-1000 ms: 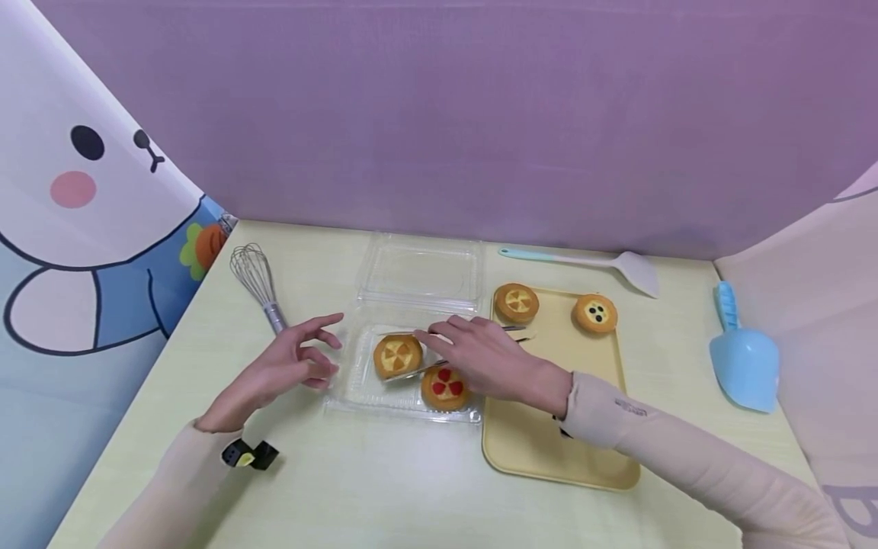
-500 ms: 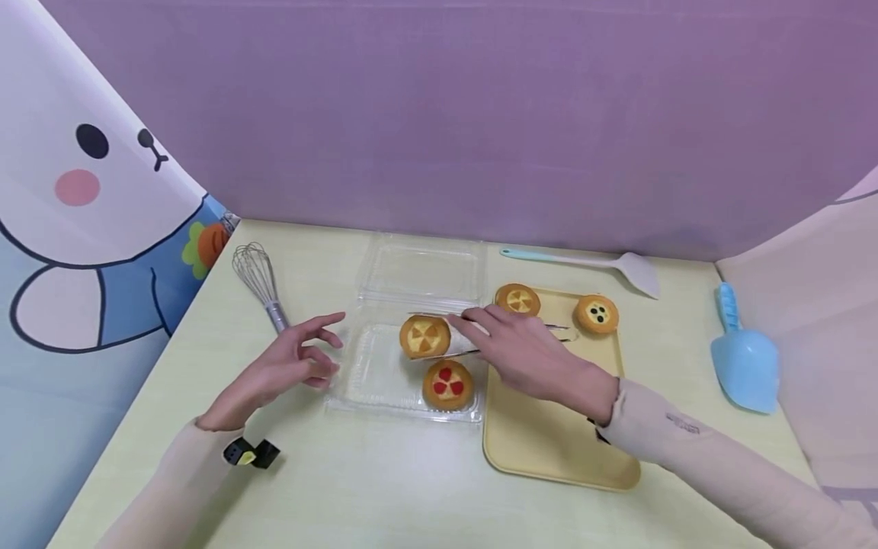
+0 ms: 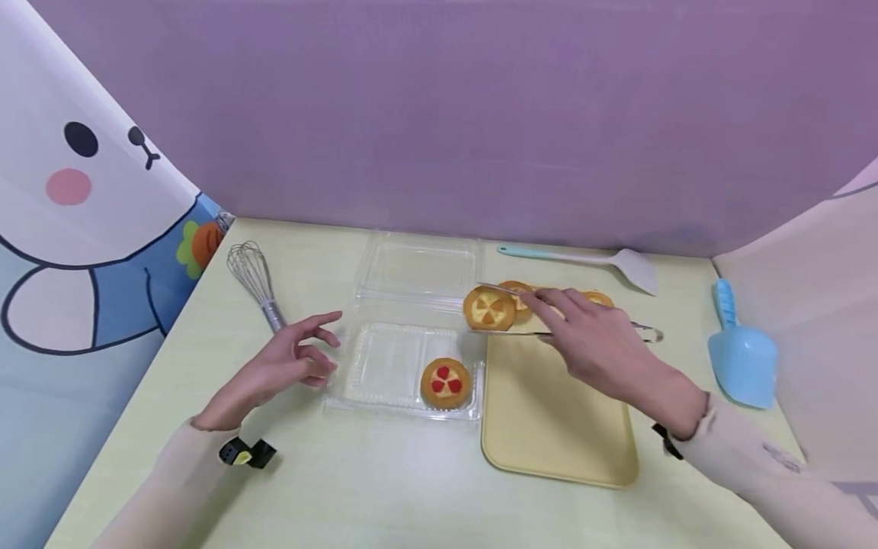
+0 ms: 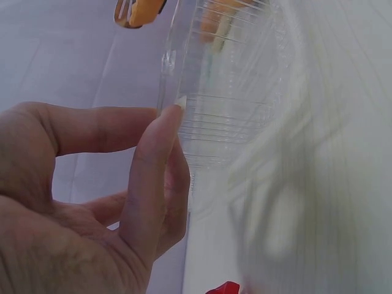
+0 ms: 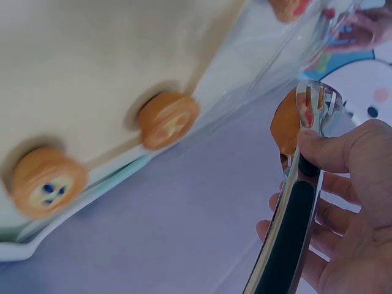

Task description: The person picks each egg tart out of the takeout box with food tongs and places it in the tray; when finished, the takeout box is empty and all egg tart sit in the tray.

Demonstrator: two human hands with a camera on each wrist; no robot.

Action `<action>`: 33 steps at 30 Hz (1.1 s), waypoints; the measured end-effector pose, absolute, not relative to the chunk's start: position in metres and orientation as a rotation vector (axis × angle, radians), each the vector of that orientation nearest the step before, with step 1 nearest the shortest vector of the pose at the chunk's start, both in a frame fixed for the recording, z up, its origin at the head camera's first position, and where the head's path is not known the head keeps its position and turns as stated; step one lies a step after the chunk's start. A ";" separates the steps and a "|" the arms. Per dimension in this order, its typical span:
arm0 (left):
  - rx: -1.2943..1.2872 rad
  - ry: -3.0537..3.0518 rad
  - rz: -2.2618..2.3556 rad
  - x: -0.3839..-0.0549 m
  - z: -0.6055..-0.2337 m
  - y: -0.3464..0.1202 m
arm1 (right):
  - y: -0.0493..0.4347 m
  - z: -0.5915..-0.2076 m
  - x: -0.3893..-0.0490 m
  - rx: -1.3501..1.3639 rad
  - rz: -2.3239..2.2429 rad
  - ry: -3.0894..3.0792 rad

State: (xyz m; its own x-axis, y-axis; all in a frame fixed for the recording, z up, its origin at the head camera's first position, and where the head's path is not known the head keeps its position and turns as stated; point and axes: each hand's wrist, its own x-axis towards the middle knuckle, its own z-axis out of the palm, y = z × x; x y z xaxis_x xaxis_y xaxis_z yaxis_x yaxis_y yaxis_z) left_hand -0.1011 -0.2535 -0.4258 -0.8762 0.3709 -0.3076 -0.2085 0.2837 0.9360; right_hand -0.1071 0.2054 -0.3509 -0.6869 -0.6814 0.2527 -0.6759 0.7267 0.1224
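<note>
My right hand [image 3: 600, 347] grips metal tongs [image 5: 291, 226] with dark handle inlays. Between the tongs' ends is a round tart [image 3: 489, 309] with a yellow centre and brown wedges, raised over the gap between the clear plastic clamshell box [image 3: 377, 366] and the yellow tray [image 3: 559, 427]. One tart with red pieces [image 3: 446, 383] sits in the box's front right part. At the tray's far edge are a wedge-topped tart [image 5: 169, 119] and one with dark dots [image 5: 49, 184]. My left hand [image 3: 284, 358] holds nothing, its fingers loosely bent beside the box's left edge.
The box's lid [image 3: 421, 267] lies folded back toward the purple wall. A whisk [image 3: 257, 282] lies at the left, and a spatula [image 3: 583, 258] with a mint handle lies behind the tray. Far right is a blue scoop [image 3: 743, 362].
My right hand has lifted the wedge-topped tart out of the box with the tongs and carried it right, toward the tray. My left hand has stayed in place.
</note>
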 end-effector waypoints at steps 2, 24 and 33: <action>0.144 2.094 1.624 -0.101 -0.425 -0.254 | 0.216 -0.349 -0.106 1.030 -0.031 -2.656; 0.128 2.150 1.596 -0.099 -0.424 -0.253 | 0.253 -0.400 -0.079 0.930 0.128 -2.776; 0.132 2.128 1.620 -0.100 -0.427 -0.251 | 0.248 -0.415 -0.073 0.946 0.141 -2.818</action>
